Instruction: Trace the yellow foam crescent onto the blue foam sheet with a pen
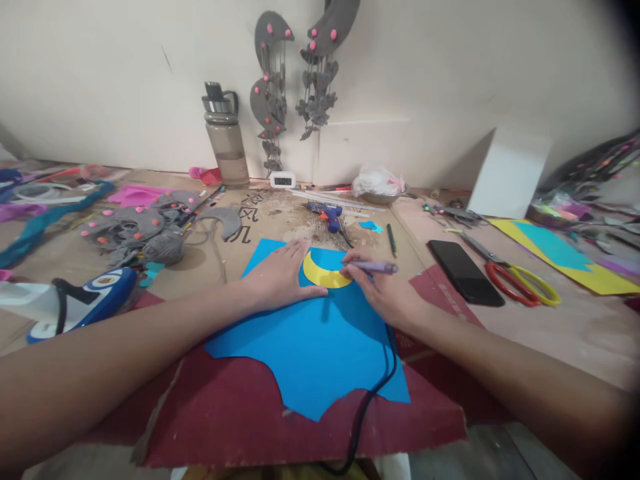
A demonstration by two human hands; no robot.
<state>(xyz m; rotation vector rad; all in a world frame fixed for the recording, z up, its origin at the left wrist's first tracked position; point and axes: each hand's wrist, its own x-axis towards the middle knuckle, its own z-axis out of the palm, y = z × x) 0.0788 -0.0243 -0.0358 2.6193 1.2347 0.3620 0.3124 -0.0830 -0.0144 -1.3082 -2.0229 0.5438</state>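
Observation:
A yellow crescent moon cutout (325, 275) lies flat on a blue sheet (310, 347) with cut-away, curved lower edges. My left hand (283, 277) rests spread on the sheet, its fingers and thumb around the crescent's left end. In my right hand (375, 287) is a light purple pen (373, 266), pinched between thumb and fingers near the crescent's right tip. Whether the pen's point touches the paper is hidden by my fingers. A black cable (367, 400) runs over the sheet's lower right part.
A blue glue gun (327, 217) lies behind the sheet. To the right are a black phone (465, 273) and red-and-yellow-handled scissors (520, 283). Grey felt pieces (135, 230), a blue-and-white iron-like tool (85, 303) and a water bottle (226, 143) stand or lie leftward.

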